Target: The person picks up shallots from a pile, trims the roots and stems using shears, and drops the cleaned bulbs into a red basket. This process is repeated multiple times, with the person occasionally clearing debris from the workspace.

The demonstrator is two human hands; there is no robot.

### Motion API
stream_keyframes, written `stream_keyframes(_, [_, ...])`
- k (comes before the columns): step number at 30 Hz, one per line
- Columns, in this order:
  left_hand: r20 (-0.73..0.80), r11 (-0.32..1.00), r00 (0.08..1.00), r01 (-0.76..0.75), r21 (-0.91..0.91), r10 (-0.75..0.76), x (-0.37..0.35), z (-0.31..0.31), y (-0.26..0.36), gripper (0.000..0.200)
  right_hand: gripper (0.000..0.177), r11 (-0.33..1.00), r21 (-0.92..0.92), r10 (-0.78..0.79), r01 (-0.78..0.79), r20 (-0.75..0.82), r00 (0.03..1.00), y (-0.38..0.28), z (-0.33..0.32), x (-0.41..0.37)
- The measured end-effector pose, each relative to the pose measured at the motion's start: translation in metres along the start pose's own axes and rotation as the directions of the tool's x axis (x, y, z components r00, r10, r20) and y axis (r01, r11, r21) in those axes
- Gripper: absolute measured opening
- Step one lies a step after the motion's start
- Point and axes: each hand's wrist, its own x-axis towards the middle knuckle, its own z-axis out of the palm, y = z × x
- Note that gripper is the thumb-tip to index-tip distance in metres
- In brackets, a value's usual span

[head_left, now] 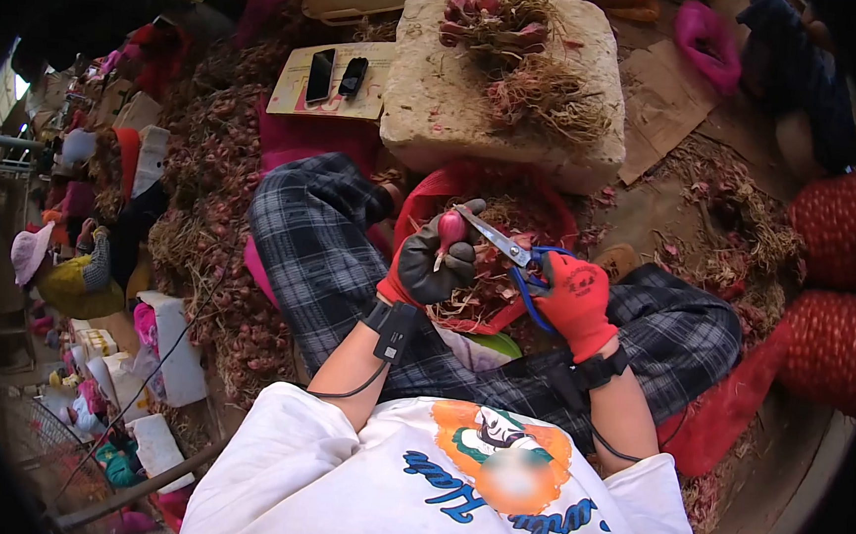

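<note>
My left hand (435,260), in a red glove with a dark grey palm, is closed around a shallot (451,229) with its pale end pointing down. My right hand (575,299), in a red glove, grips the blue handles of a pair of scissors (502,242). The silver blades point up and left, their tips near the top of the shallot. Beneath both hands, between my legs, lies a red mesh bag (423,192) holding dry trimmings and shallot skins.
A foam block (505,84) ahead carries shallot bunches (504,24). Left of it, two phones (320,75) lie on cardboard (292,84). Piled shallots (213,212) spread leftward. Full red mesh sacks (825,344) stand right. A person in a pink hat (30,252) sits far left.
</note>
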Motion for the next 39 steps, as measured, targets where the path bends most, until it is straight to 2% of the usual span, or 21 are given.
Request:
stream_keyframes(2, [-0.003, 0.999, 1.0, -0.026, 0.039, 0.026, 0.002, -0.002, -0.001, 0.054, 0.036, 1.0, 0.0, 0.025, -0.025, 0.014, 1.0, 0.001, 0.005, -0.001])
stream_keyframes(5, [-0.17, 0.993, 0.983, -0.046, 0.11, 0.065, 0.002, 0.011, -0.001, 0.053, 0.045, 0.992, 0.096, 0.079, -0.083, 0.048, 0.996, -0.004, 0.006, -0.001])
stream_keyframes(7, [-0.156, 0.986, 0.982, -0.087, 0.142, 0.109, 0.002, 0.005, 0.004, 0.053, 0.046, 0.969, 0.212, 0.109, -0.124, 0.081, 0.991, -0.013, -0.003, 0.002])
stream_keyframes(10, [-0.14, 0.986, 0.982, -0.107, 0.126, 0.124, 0.001, 0.008, 0.009, 0.054, 0.046, 0.972, 0.222, 0.055, -0.079, 0.111, 0.992, -0.012, -0.013, 0.004])
stream_keyframes(17, [-0.119, 0.994, 0.992, 0.042, 0.096, -0.031, -0.001, 0.006, 0.011, 0.054, 0.041, 0.989, 0.136, -0.045, 0.053, -0.057, 0.997, -0.004, -0.013, 0.006])
stream_keyframes(20, [-0.187, 0.978, 0.982, 0.022, 0.206, 0.017, -0.002, 0.007, 0.011, 0.054, 0.039, 0.995, 0.086, -0.053, 0.058, -0.054, 0.997, -0.003, -0.013, 0.005])
stream_keyframes(23, [-0.158, 0.933, 0.985, -0.005, 0.36, 0.067, -0.005, -0.005, 0.015, 0.055, 0.038, 0.999, 0.045, -0.025, 0.025, -0.006, 1.0, -0.001, -0.015, 0.004])
stream_keyframes(24, [-0.148, 0.8, 0.98, -0.018, 0.6, 0.134, -0.005, -0.005, 0.016, 0.055, 0.038, 1.0, 0.019, -0.013, 0.013, 0.029, 1.0, 0.001, -0.016, 0.003])
stream_keyframes(25, [-0.119, 0.606, 0.974, -0.023, 0.795, 0.194, -0.003, -0.003, 0.018, 0.055, 0.038, 1.0, -0.009, 0.0, 0.0, 0.062, 0.998, 0.002, -0.017, 0.002])
stream_keyframes(27, [-0.125, 0.511, 0.959, -0.024, 0.859, 0.255, -0.002, 0.004, 0.016, 0.053, 0.039, 0.997, 0.078, 0.029, -0.03, 0.008, 1.0, 0.0, -0.013, 0.002])
stream_keyframes(29, [-0.225, 0.758, 0.941, -0.05, 0.65, 0.254, -0.002, 0.016, 0.008, 0.051, 0.04, 0.993, 0.115, 0.026, -0.023, -0.026, 0.999, -0.001, -0.013, 0.002])
stream_keyframes(32, [-0.203, 0.718, 0.947, -0.04, 0.695, 0.25, -0.003, 0.003, 0.015, 0.046, 0.04, 0.996, 0.082, -0.023, 0.026, -0.039, 0.999, -0.002, -0.015, 0.003])
stream_keyframes(33, [-0.105, 0.479, 0.939, -0.069, 0.875, 0.326, -0.003, 0.006, 0.013, 0.045, 0.04, 0.998, 0.059, -0.03, 0.032, -0.034, 0.999, -0.002, -0.014, 0.002])
stream_keyframes(34, [0.012, 0.197, 0.93, -0.091, 0.976, 0.368, -0.002, 0.012, 0.01, 0.044, 0.04, 0.999, 0.036, -0.037, 0.038, -0.031, 0.999, 0.0, -0.014, 0.001])
stream_keyframes(36, [0.023, 0.133, 0.923, -0.08, 0.988, 0.383, -0.002, 0.015, 0.008, 0.043, 0.04, 1.0, -0.025, -0.015, 0.016, 0.028, 0.999, 0.004, -0.011, -0.001])
stream_keyframes(38, [-0.196, 0.569, 0.926, -0.025, 0.822, 0.323, -0.003, 0.013, 0.009, 0.043, 0.04, 0.999, -0.043, 0.035, -0.032, 0.08, 0.996, 0.009, -0.008, -0.002])
stream_keyframes(39, [-0.195, 0.568, 0.918, -0.038, 0.822, 0.344, -0.002, 0.014, 0.009, 0.043, 0.039, 0.997, -0.029, 0.07, -0.068, 0.105, 0.992, 0.011, -0.007, -0.002])
